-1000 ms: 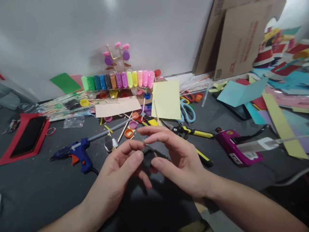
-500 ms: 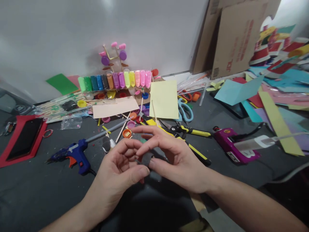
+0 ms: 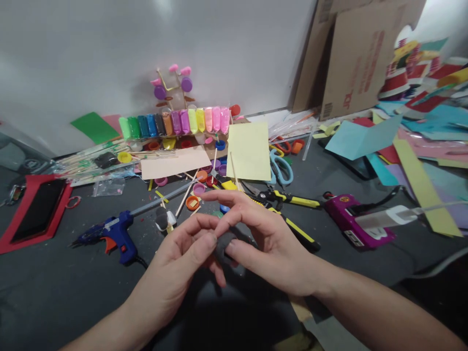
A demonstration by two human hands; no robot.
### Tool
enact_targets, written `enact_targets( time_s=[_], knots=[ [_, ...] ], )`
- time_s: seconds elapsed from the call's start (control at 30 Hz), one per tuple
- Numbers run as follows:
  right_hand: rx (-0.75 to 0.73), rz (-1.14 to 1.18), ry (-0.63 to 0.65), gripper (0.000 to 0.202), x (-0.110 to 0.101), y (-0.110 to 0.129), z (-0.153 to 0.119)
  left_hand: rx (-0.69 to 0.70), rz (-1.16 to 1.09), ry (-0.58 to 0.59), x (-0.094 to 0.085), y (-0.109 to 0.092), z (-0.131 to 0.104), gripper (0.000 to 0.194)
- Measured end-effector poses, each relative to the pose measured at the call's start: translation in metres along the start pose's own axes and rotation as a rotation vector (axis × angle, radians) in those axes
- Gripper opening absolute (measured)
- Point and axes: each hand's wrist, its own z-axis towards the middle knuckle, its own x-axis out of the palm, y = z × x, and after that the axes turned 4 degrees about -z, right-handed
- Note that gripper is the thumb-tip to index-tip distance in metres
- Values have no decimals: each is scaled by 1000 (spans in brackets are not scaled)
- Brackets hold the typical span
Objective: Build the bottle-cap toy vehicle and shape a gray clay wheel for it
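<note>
A small rounded lump of dark grey modelling clay point(image 3: 221, 245) is held between my two hands over the middle of the dark table. My left hand point(image 3: 179, 265) pinches its left side with thumb and index finger, its lower fingers curled underneath. From the right, my right hand point(image 3: 265, 239) presses a thumb on the clay, with its index finger bent over the top. Part of the lump is hidden by the fingers. Just beyond my left hand stands a small black and white piece point(image 3: 165, 219). Pliers with black and yellow handles point(image 3: 296, 200) lie past my right hand.
A blue glue gun point(image 3: 119, 234) lies left, near a phone point(image 3: 38, 209) on red paper. Coloured clay packs point(image 3: 175, 122) line the back, with yellow paper point(image 3: 248, 148) and blue scissors point(image 3: 281, 168) before them. At right are a purple power strip point(image 3: 345, 214) and paper sheets point(image 3: 361, 139).
My left thumb has moved up along the clay, and its lower fingers now show beneath. The lump appears turned slightly; my right hand has barely shifted.
</note>
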Motion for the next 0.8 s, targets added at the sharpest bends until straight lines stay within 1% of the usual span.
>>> enact_targets(
  time_s=[0.23, 0.37, 0.47, 0.57, 0.63, 0.7, 0.73, 0.8],
  knots=[
    [16, -21, -25, 16, 3, -1, 0, -16, -17, -19, 1, 0, 1, 22],
    [40, -47, -69, 15, 4, -2, 4, 7, -98, -51, 5, 1, 0, 21],
    [57, -79, -104, 16, 4, -1, 5, 12, -149, -46, 8, 2, 0, 18],
    [53, -81, -59, 19, 3, -1, 4, -10, -218, -27, 9, 0, 0, 17],
    [35, -32, -66, 27, 2, -3, 2, -39, -273, -30, 10, -3, -2, 16],
    [-25, -22, -137, 33, 0, -5, 1, -62, -321, -53, 10, -6, -4, 17],
    [-88, -65, -175, 34, -1, -6, 0, -64, -335, -74, 11, -7, -5, 17],
    [-263, -242, -207, 30, -3, -7, 0, -59, -357, -124, 12, -8, -7, 17]
  ],
)
